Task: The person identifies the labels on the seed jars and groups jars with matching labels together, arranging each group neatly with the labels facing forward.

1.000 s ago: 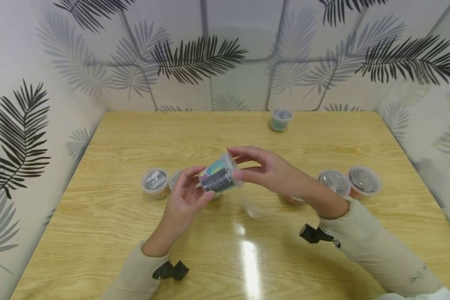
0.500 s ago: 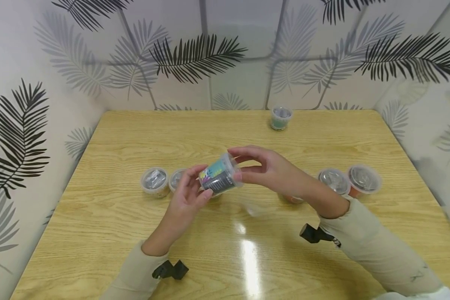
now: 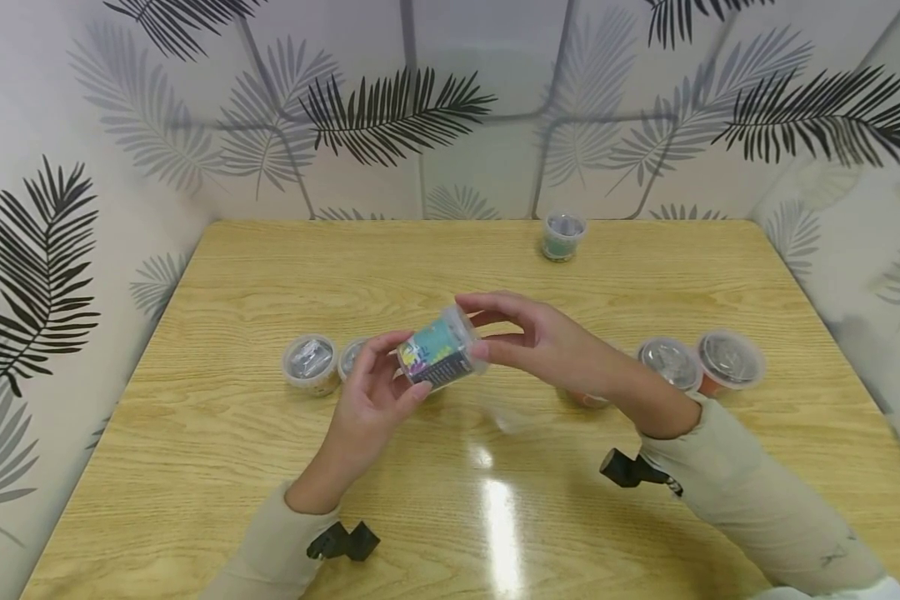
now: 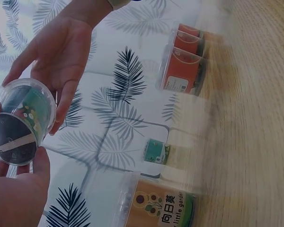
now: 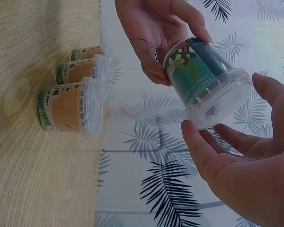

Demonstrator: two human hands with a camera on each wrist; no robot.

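Note:
Both of my hands hold one clear plastic cup in mid-air, above the middle of the table. It lies tilted, its lidded end up toward the right. A teal and dark label with small flowers wraps the cup. My left hand grips the base end between thumb and fingers. At the other end, my right hand pinches the rim of the clear lid with thumb and fingertips. In the left wrist view the cup's dark bottom shows, crossed by a pale strip. The lid is on the cup in the right wrist view.
On the wooden table, tan lidded cups stand at left, one partly behind my left hand. Orange lidded cups stand at right, one mostly hidden by my right forearm. A small teal cup sits near the back edge.
The held cup has turned about its own long axis: the dark text panel has moved down and more of the teal side shows. Both hands stay in nearly the same place.

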